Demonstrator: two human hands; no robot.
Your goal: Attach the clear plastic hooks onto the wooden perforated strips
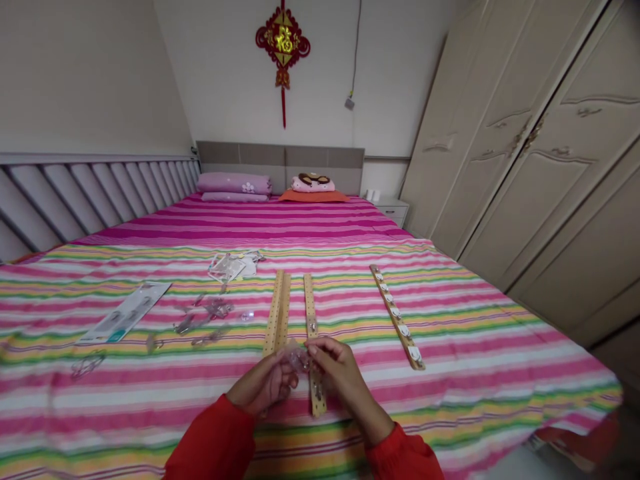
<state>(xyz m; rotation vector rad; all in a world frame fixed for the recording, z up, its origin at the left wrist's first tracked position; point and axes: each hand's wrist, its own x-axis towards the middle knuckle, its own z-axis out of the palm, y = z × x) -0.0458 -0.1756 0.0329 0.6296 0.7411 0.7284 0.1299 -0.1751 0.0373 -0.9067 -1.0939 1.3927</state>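
Note:
My left hand (266, 385) has its fingers closed around a small clear plastic hook (299, 359) with a bit of shiny metal. My right hand (336, 363) pinches the same piece from the other side, its thumb and forefinger together. Below them lies a narrow wooden strip with holes (309, 300), bearing small clear and metal pieces. To its left are more perforated wooden strips (277, 313), side by side. Loose clear plastic hooks (215, 309) lie scattered farther left. The exact shape of the held piece is blurred.
A wooden strip with white hooks (397, 312) lies at the right. Clear packaging and cards (235, 265) are heaped behind the loose pieces. A flat blister card (127, 312) rests at left. The striped sheet (475, 367) covers the bed; a wardrobe (545, 173) stands at right.

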